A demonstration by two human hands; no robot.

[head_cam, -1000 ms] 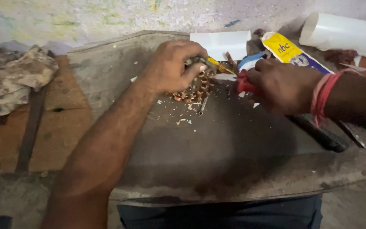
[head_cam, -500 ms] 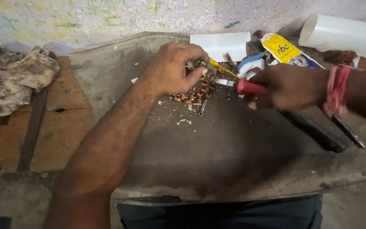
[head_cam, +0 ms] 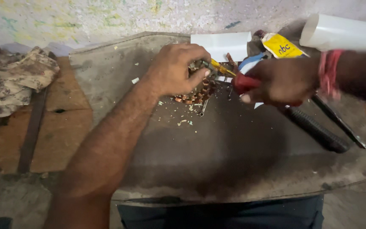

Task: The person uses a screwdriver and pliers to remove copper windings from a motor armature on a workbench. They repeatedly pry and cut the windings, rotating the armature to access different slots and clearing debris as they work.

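My left hand is clamped over a round part wound with copper wire, pressing it down on the dark metal plate. A yellow strip sticks out from under my fingers. My right hand grips the red handle of a tool whose tip points at the copper part; the tip itself is hidden by my hands. A red thread band circles my right wrist.
Bits of copper and insulation litter the plate. A black-handled tool lies at the right, a white pipe and a yellow packet at the back right, a white card behind, a dirty rag on the wooden board at left.
My right hand with the red-handled tool has pulled slightly right and back from the copper part, then come in again. My left hand has stayed on the part.
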